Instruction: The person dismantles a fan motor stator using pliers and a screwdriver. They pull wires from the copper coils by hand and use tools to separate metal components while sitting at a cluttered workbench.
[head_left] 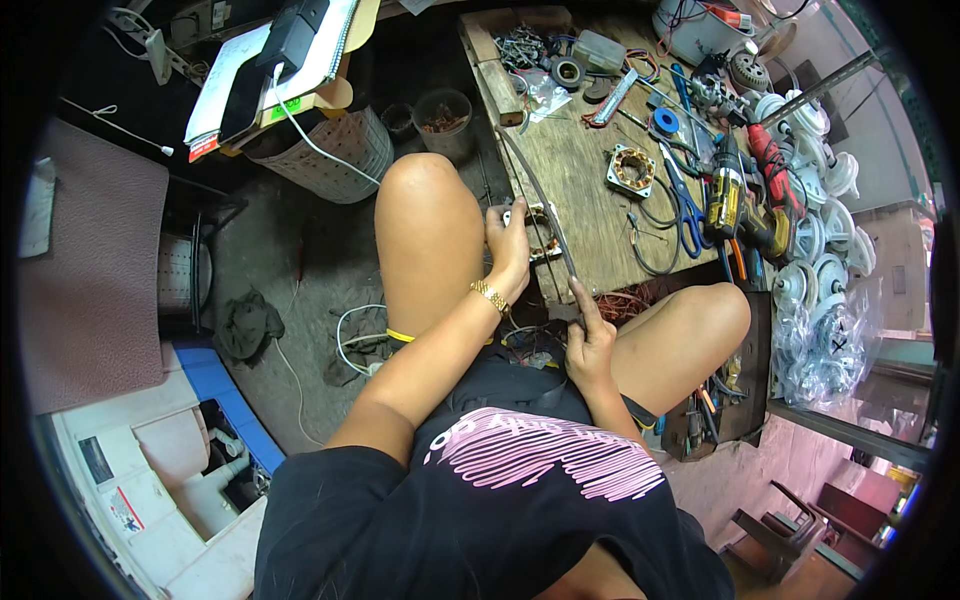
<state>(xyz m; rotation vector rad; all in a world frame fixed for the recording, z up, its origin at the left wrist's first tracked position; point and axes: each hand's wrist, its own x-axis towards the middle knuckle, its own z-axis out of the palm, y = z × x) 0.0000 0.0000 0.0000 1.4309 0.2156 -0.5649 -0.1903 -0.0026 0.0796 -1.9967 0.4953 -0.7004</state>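
My left hand [508, 248] is closed round the near side of a small motor stator [545, 238] with copper windings, held at the workbench's edge beside my knee. My right hand [590, 340] grips the near end of a long, thin, dark tool that looks like a hacksaw [541, 200], its index finger stretched along it. The bar of the tool runs away from me, past the stator, towards the bench's far left corner. Whether it touches the stator is hard to see. Another square stator [631, 170] with copper coils lies on the bench.
The wooden workbench [590, 240] holds blue scissors [686, 208], a yellow-black drill [726, 190], a red power tool [775, 165] and blue tape [664, 122]. White plastic wheels [828, 270] pile up at right. A perforated basket [340, 155] and a bucket [443, 122] stand on the left.
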